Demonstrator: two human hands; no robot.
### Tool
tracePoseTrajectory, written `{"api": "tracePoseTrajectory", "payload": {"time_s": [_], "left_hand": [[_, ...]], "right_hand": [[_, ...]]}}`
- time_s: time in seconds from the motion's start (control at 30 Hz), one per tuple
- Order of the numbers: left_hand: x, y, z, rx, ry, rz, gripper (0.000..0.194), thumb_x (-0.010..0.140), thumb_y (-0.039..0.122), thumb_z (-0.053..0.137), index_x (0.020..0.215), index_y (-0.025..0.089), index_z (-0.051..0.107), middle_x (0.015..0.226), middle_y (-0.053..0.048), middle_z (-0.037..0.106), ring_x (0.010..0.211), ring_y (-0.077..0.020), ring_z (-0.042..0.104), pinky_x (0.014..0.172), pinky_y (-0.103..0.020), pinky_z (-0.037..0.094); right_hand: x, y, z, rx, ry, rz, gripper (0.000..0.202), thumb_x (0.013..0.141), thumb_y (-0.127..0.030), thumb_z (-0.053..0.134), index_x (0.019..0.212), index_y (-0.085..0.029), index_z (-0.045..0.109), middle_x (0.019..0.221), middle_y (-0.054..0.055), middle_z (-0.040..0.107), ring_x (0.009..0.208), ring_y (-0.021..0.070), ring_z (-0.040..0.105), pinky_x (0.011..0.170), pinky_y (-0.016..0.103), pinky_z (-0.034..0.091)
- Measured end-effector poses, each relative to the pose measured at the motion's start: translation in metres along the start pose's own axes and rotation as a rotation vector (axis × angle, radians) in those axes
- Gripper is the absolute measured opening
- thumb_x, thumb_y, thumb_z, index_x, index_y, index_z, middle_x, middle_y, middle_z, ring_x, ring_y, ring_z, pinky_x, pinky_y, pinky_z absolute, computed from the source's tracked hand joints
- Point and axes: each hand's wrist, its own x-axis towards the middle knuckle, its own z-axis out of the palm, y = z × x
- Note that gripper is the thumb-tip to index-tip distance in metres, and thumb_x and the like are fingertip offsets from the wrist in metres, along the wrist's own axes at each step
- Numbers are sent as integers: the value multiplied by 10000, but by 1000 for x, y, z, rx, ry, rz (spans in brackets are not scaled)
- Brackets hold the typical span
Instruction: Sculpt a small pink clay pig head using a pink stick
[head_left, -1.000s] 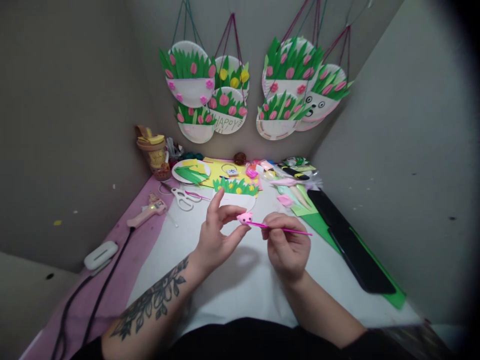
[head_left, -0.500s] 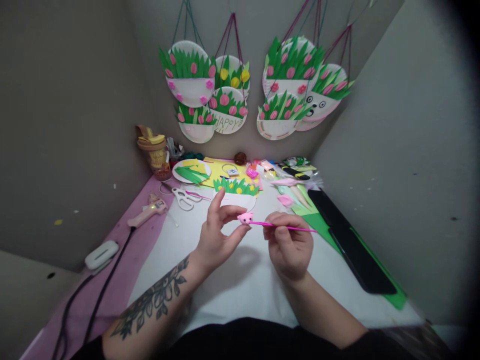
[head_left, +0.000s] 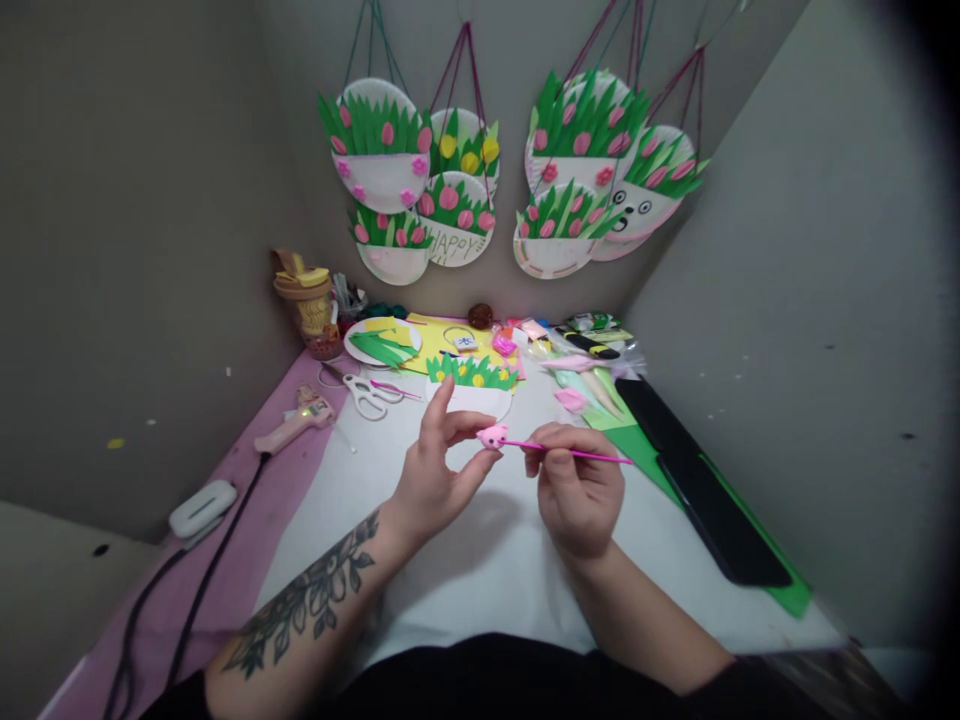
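Between thumb and fingers of my left hand (head_left: 442, 460) is a small pink animal head (head_left: 492, 437) with pointed ears and dark eyes, seemingly of modelling clay. My right hand (head_left: 577, 490) pinches a thin magenta stick-like tool (head_left: 600, 457), held almost level. The tool's left tip touches the face of the little head, or lies right in front of it. Behind my left fingers, partly hidden, lies a white paper-plate basket (head_left: 480, 402) with green paper grass and yellow flowers.
A pink glue gun (head_left: 296, 425) with its cord and white scissors (head_left: 369, 397) lie at left. A black folding case (head_left: 712, 500) rests on green sheets at right. Bags of coloured clay (head_left: 574, 365) lie at the back right. Paper-plate flower baskets (head_left: 382, 180) hang on the wall.
The magenta tool's tip has shifted slightly up on the pink head's face, and the head has turned a little. Both hands keep their hold.
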Motion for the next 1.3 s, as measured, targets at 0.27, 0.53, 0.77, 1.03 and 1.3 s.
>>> {"api": "tracePoseTrajectory", "payload": {"time_s": [0.27,0.53,0.77,1.03,1.3], "left_hand": [[0,-1,0,-20,2,-9,905,799,112,675,1498,289,127,1018,-44,684,943,-138,674,884,-322,586],[0,0,-1,-97,43,-108,908,787,156,709,1488,291,148,1002,-33,675,949,-143,670,900,-344,576],[0,1,-1,-51,68,-24,918,766,153,730,1479,293,170,965,-21,655,895,-134,668,865,-327,583],[0,0,0,-32,79,27,937,751,127,742,1479,281,174,969,-15,639,906,-124,660,869,-304,583],[-1,0,-1,-31,75,29,929,755,117,735,1480,275,175,967,-18,648,903,-121,662,865,-293,581]], "right_hand": [[1,-1,0,33,1,10,64,896,-260,566,857,-217,594,693,-8,572,568,122,528,495,272,422],[2,-3,0,-48,41,-111,19,873,-219,599,885,-227,611,675,-9,615,564,132,566,485,281,460],[-8,-1,-7,-298,-61,-335,355,763,-56,670,1042,-272,638,805,8,704,687,182,668,626,387,558],[-9,-1,-12,-429,-141,-437,443,768,-44,664,1141,-277,608,868,31,707,733,188,675,643,398,575],[-8,-2,-11,-449,-142,-456,455,762,-38,664,1146,-274,604,868,30,701,732,187,674,644,396,586]]}}
